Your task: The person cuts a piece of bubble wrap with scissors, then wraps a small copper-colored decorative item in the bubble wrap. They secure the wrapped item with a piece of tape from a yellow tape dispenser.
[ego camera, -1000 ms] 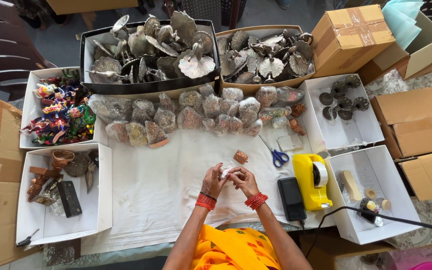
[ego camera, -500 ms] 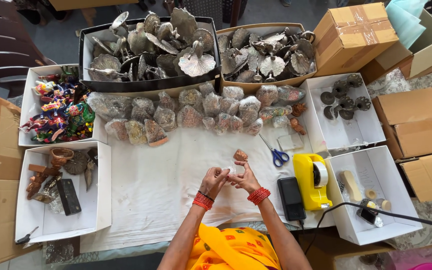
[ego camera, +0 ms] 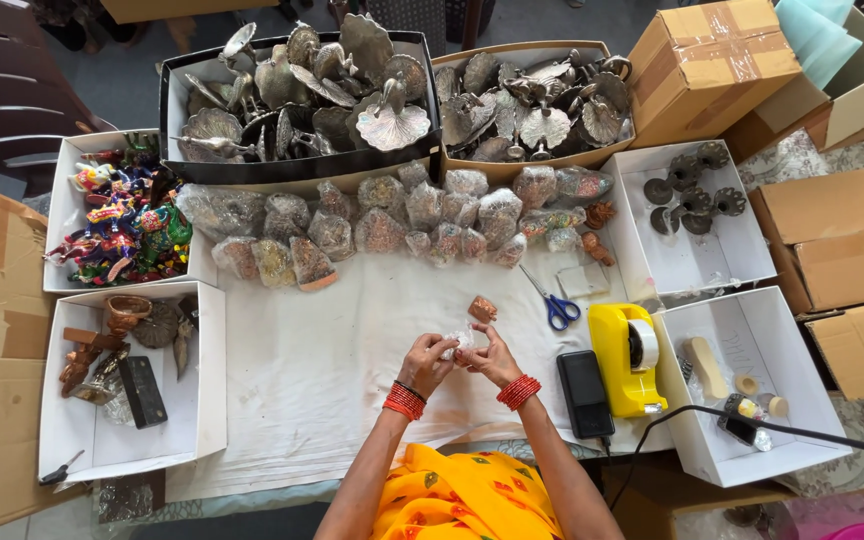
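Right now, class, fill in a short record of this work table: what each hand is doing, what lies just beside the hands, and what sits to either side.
left hand: fingers pinch a small clear plastic packet over the white cloth
right hand: fingers grip the same packet from the other side
beyond the hands: small copper-coloured figurine
right of hands: blue-handled scissors, black phone, yellow tape dispenser
far edge: row of bagged items, two boxes of grey metal shell-shaped pieces
left: white tray of colourful figurines
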